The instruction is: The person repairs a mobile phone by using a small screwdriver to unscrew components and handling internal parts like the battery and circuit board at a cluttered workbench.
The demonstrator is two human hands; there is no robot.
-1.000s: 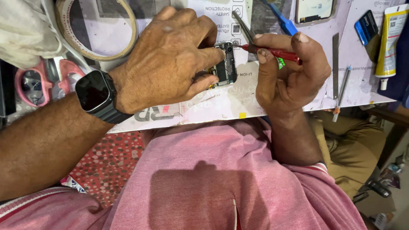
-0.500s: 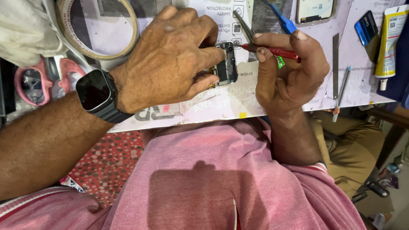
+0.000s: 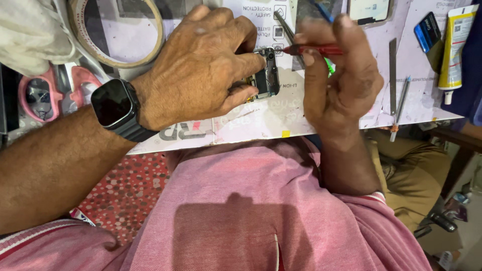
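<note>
From the head view we see the left hand [image 3: 201, 65] curled down over a small dark phone part [image 3: 265, 75], fingers and thumb pinched on its left end so that it is held against the pale work mat [image 3: 261, 120], near the middle of the far half of the scene. The right hand [image 3: 341, 75] is closed around a red-handled screwdriver [image 3: 314, 49], which lies nearly level with its tip pointing left at the top right corner of the part; whether the tip touches it we cannot tell. A black smartwatch [image 3: 114, 104] sits on the left wrist. Grey tweezers [image 3: 285, 27] lie on the mat just beyond the tip, partly behind the right fingers. At far left a roll of tape [image 3: 118, 30] rests beside a pale cloth [image 3: 30, 30], and pink-handled scissors [image 3: 50, 93] lie nearer, left of the wrist. To the right of the right hand a thin metal ruler [image 3: 392, 75] and a slim pen-like tool [image 3: 400, 105] lie on the mat, with a yellow glue tube [image 3: 454, 42] at the far right edge. Near us a pink shirt [image 3: 251, 211] fills the lower frame.
</note>
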